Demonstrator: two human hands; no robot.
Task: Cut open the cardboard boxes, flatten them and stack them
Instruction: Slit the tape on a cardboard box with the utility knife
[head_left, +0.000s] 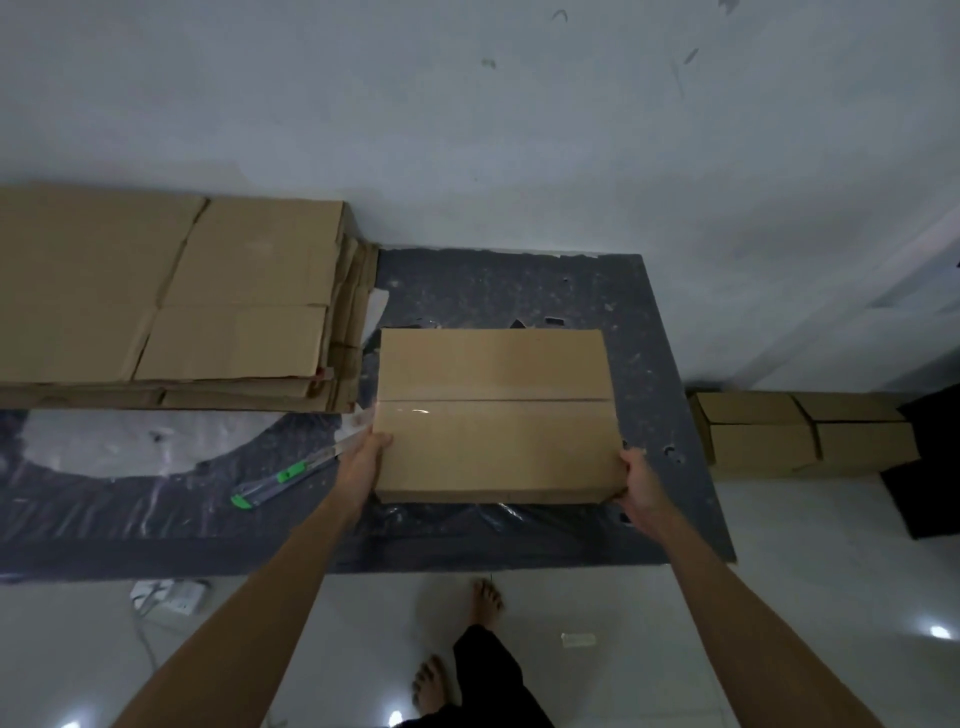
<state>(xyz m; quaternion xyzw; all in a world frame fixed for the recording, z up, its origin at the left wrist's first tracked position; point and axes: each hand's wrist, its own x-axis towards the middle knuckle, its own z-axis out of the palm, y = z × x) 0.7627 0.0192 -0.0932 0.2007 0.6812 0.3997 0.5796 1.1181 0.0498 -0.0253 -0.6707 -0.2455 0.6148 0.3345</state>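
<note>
Sealed brown rectangular cardboard box (493, 415), clear-taped top seam, over the dark tabletop (519, 291), left hand (366, 457) and right hand (636, 483) gripping its near side edges; judged light, stiff, tape slick, so hold the sidewalls.

We see through one wide-angle camera worn on the head, from standing height, facing forward and down. The wall (467, 104) fills the upper third, the dark mat (519, 291) the middle, and our bare feet (485, 597) the bottom edge. Our forearms reach in from below; the left hand (363, 462) and right hand (641, 483) grip the taped box (493, 415) near the centre, close to the lens. The flattened cardboard stack (171, 291) runs off the left edge.
</note>
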